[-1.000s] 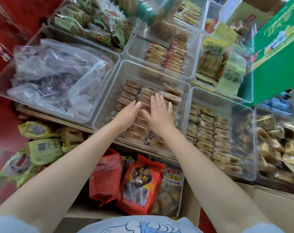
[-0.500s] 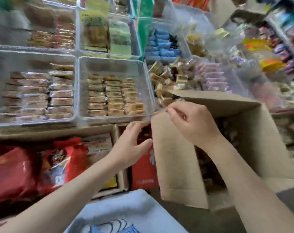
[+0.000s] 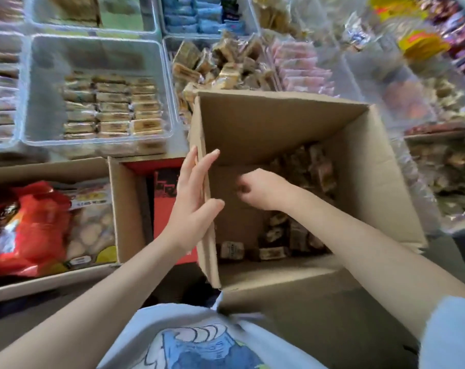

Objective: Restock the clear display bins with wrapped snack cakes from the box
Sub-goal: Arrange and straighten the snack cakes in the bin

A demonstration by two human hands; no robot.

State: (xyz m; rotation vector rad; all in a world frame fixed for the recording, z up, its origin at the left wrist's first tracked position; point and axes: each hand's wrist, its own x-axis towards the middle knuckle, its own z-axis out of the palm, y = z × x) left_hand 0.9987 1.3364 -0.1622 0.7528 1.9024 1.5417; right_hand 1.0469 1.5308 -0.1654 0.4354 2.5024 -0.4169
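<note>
Bin: the clear display bin (image 3: 29,102) sits upper left, its wrapped cakes (image 3: 111,105) lying in three columns, long axes running left to right.
Left hand: my left hand (image 3: 192,198) lies flat, fingers straight, against the box's left wall.
Box: the cardboard box (image 3: 359,161) stands open-topped before me.
Right hand: my right hand (image 3: 260,189) is inside the box, fingers curled; I cannot tell whether it holds anything.
Stock: snack cakes (image 3: 300,166) lie jumbled on the box floor.
Surroundings: shelving crowded with bins; red bags (image 3: 26,225) lower left.

Brown box (image 3: 266,123), red bag (image 3: 31,225)
</note>
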